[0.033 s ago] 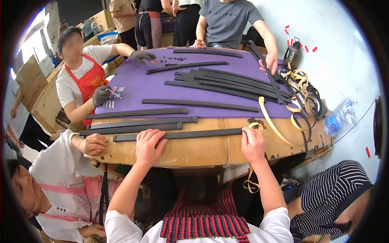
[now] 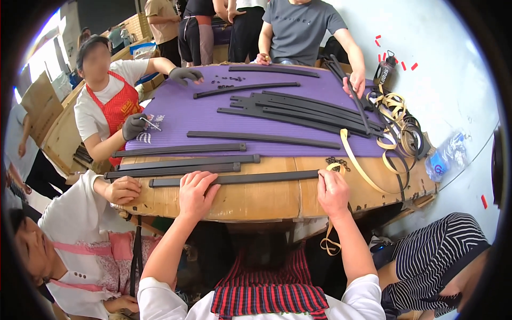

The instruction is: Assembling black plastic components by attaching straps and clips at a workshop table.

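A long flat black bar [image 2: 266, 176] lies crosswise on the cardboard-covered near part of the table. My left hand [image 2: 196, 192] presses on it left of its middle, fingers bent over the bar and thumb along its near side. At its right end my right hand [image 2: 333, 193] is closed, fingertips pinching the tip. A cream strap [image 2: 335, 166] shows just behind this hand, and a strap loop [image 2: 330, 246] hangs below the table edge beneath it. Whether my right fingers also hold the strap is hidden. Small dark links [image 2: 337, 160] lie beyond the right hand.
More black bars [image 2: 186, 161] lie at the left; a pile of dark slats [image 2: 298, 109] rests on the purple mat [image 2: 170, 114]. Tangled straps [image 2: 397, 128], a dark bottle [image 2: 385, 69] and a clear plastic bottle [image 2: 445, 160] are at right. Co-workers surround the table; one hand [image 2: 124, 189] is near my left.
The co-worker across the table has shifted one hand slightly along the dark bar held upright at the right. My hands and the black bar have stayed in place.
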Available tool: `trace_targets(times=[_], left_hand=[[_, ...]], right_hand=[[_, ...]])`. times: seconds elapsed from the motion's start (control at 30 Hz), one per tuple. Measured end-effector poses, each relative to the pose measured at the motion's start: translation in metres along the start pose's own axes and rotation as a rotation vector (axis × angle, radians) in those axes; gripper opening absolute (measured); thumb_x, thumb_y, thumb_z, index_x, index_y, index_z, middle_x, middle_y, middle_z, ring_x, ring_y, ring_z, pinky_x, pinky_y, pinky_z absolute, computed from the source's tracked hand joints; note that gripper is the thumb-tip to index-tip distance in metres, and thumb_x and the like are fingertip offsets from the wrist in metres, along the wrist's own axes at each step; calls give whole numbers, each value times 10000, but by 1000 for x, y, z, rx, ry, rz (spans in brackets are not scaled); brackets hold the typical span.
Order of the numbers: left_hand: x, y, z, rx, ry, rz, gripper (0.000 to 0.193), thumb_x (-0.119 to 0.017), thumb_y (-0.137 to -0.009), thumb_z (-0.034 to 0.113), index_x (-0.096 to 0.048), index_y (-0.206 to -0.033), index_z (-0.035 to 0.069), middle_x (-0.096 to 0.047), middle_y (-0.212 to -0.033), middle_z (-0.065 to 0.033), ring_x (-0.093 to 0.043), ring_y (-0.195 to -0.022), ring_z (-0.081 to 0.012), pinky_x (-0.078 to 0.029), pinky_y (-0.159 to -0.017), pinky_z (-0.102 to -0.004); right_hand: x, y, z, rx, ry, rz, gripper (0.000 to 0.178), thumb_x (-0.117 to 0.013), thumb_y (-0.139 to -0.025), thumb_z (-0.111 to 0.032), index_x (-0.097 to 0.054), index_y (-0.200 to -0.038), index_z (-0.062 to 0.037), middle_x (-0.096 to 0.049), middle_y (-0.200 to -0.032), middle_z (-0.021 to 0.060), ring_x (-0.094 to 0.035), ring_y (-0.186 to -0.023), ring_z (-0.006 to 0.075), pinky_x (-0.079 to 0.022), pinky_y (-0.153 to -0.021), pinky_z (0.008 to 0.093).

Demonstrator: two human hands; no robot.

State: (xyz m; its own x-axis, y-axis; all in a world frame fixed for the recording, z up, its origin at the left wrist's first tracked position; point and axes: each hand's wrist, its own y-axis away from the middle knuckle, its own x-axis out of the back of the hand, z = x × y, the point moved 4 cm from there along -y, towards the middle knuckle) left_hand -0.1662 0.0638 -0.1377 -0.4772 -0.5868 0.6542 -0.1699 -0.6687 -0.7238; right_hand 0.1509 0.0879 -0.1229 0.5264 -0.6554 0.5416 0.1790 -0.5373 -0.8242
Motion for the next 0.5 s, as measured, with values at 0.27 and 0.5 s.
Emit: trace_targets(times=[0.27,0.5], left_hand=[[2,2,-2,8,-23,4,231,-668,-708,152,-611,-920,79,-605,-929,-36,-544,-905,-232,-388,-825,-376],[0,-1,-3,25,-5,15,233,-673,-699,163,-619,-914,91,-606,-918,-29,-546,-894,-227,-400,-810,-378]], right_hand=[[-4,2,-5,34,-10,30,123,-597,-709,25,-589,-820,-29,-595,-669,97,-565,-604,246,-453,-516,323],[-3,4,-1,11,-67,-17,154,-598,-731,30,-583,-876,-20,-610,-771,126,-574,-677,297,-471,-597,365]])
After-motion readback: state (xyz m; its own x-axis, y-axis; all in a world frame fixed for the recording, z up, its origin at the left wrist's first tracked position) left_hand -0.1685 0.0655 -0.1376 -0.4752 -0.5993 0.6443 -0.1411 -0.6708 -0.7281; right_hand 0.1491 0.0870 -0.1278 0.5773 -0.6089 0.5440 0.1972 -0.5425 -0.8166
